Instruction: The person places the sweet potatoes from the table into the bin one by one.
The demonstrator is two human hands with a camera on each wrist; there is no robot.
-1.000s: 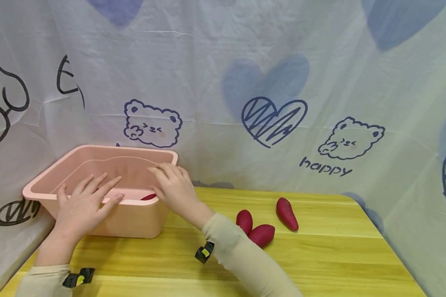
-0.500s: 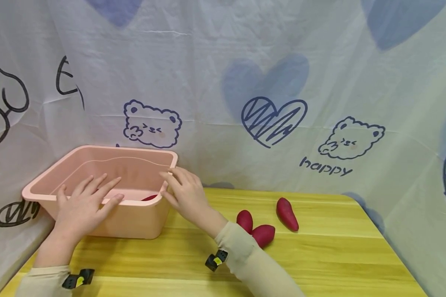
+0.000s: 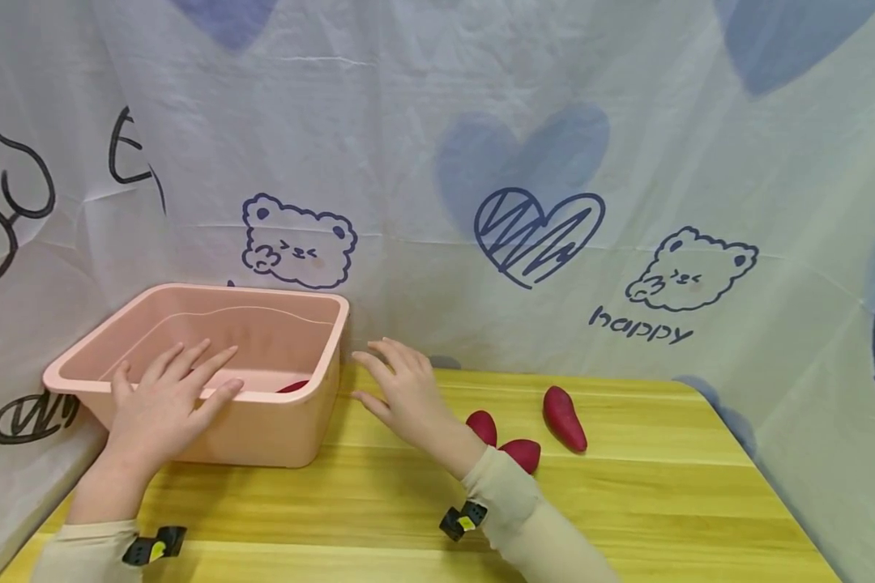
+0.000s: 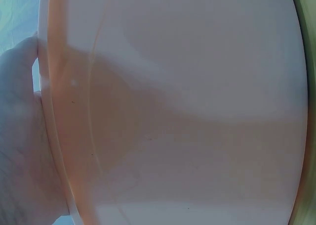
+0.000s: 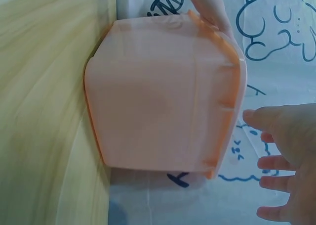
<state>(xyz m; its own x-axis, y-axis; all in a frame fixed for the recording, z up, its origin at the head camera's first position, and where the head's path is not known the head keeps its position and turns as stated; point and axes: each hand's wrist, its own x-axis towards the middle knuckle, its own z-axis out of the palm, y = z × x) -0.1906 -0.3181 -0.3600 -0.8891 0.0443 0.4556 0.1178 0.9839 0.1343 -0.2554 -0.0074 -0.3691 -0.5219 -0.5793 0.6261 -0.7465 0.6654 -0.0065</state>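
A pink plastic tub (image 3: 248,429) stands at the left of the table, with a bit of a dark red sweet potato (image 3: 293,387) showing inside it. My left hand (image 3: 162,405) rests on the tub's near rim, fingers spread straight over the opening; the left wrist view shows it at the rim (image 4: 55,136). My right hand (image 3: 411,397) is in the air just right of the tub, fingers loosely bent with nothing in them. Beyond its wrist lie two sweet potatoes, one (image 3: 481,427) behind the other (image 3: 522,455), both partly hidden by the arm.
Another sweet potato (image 3: 565,419) lies farther right on the yellow wood-grain table (image 3: 663,486). A printed cloth (image 3: 423,162) hangs behind the table and along both sides. The tub's left end is close to the cloth.
My right hand has drawn back from over the tub's right rim, moving right into the air beside it. The left hand and the tub have stayed in place.
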